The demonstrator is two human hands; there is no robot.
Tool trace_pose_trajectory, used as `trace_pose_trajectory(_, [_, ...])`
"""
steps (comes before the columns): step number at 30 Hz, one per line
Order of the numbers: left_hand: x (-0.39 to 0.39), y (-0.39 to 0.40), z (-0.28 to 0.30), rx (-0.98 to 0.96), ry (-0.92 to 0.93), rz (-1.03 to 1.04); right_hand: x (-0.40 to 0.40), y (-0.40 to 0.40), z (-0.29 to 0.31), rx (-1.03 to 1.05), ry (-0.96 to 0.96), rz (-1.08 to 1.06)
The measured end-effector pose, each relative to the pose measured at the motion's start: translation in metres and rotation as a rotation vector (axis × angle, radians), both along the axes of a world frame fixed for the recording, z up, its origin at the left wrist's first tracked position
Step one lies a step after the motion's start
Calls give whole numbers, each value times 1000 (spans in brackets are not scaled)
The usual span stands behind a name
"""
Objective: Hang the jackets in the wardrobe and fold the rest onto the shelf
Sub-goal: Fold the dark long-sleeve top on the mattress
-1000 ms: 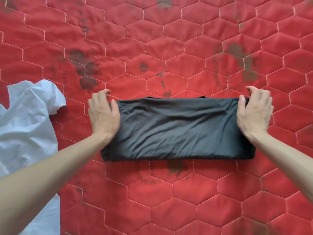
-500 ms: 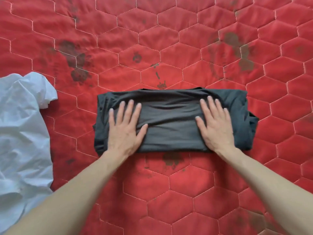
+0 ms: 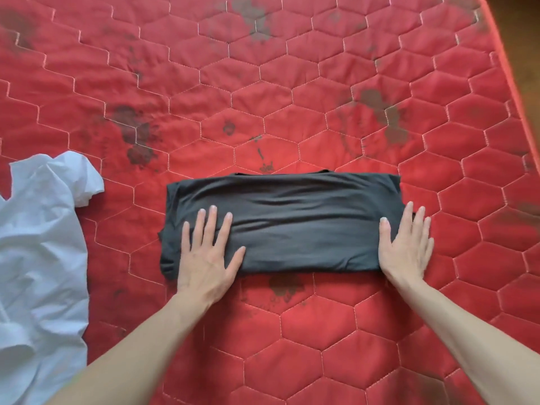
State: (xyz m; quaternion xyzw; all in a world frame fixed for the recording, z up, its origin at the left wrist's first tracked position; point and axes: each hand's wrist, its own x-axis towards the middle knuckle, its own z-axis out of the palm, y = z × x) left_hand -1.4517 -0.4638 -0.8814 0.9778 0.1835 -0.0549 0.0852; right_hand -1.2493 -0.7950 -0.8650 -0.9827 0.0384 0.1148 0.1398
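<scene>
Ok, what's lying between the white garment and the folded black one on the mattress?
Head view: only bare red quilted mattress separates the white garment from the folded black garment; nothing lies there.

Home bedroom, red quilted mattress [image 3: 292, 68], stained, w/ loose clothes [image 3: 38, 244]

I'm pressing left hand [image 3: 206, 258] and right hand [image 3: 404, 247] flat, fingers straight, on the ends of a folded black garment [image 3: 292, 223] lying on a stained red quilted mattress [image 3: 292, 97]. Crumpled white garment [image 3: 38, 258] lying at left, apart.
</scene>
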Motion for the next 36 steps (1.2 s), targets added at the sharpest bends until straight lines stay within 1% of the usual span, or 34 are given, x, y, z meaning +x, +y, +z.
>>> trace_pose_trajectory(2, [0, -36, -4, -30, -27, -150, -14, -7, -1, 39, 2, -90])
trace_pose_trajectory(6, [26, -109, -8, -92, -84, -315, -31, -11, -4, 148, -38, -162])
trace_pose_trajectory(8, [39, -137, -6, -107, -71, -400, -35, -10, -1, 237, -92, -178])
trace_pose_trajectory(10, [45, -156, -2, -120, -13, -442, -36, -8, 5, 345, -125, -204])
trace_pose_trajectory(12, [47, -164, 3, -136, 69, -437, -29, -7, 11, 547, -39, -335])
trace_pose_trajectory(14, [48, -163, 11, -161, 136, -439, -18, -5, 21, 752, 109, -571])
trace_pose_trajectory(15, [49, -160, 16, -185, 158, -443, -13, -5, 27, 808, 197, -646])
trace_pose_trajectory(17, [52, -152, 26, -257, 172, -447, -6, -1, 38, 828, 344, -636])
trace_pose_trajectory(18, [53, -147, 31, -309, 158, -437, -5, 1, 41, 827, 354, -599])
trace_pose_trajectory(20, [52, -140, 40, -500, 74, -336, -6, 12, 48, 839, 277, -526])
trace_pose_trajectory(21, [51, -138, 45, -640, 24, -223, -8, 20, 54, 849, 240, -476])
trace_pose_trajectory(24, [51, -131, 61, -1065, -83, 285, -21, 56, 73, 809, 156, -201])
trace_pose_trajectory(25, [53, -128, 66, -1167, -123, 451, -29, 69, 79, 803, 138, -123])
trace_pose_trajectory(26, [57, -124, 72, -1234, -166, 583, -38, 82, 85, 798, 127, -74])
trace_pose_trajectory(28, [68, -109, 84, -1403, -212, 759, -58, 110, 94, 785, 104, -32])
trace_pose_trajectory(30, [77, -93, 99, -1660, -189, 878, -81, 141, 102, 792, 98, -1])
trace_pose_trajectory(32, [81, -76, 111, -1866, -198, 957, -105, 170, 108, 800, 146, 40])
trace_pose_trajectory(34, [78, -57, 118, -1939, -235, 927, -125, 193, 109, 751, 233, 104])
trace_pose_trajectory(36, [68, -35, 117, -1871, -243, 879, -141, 209, 111, 705, 304, 182])
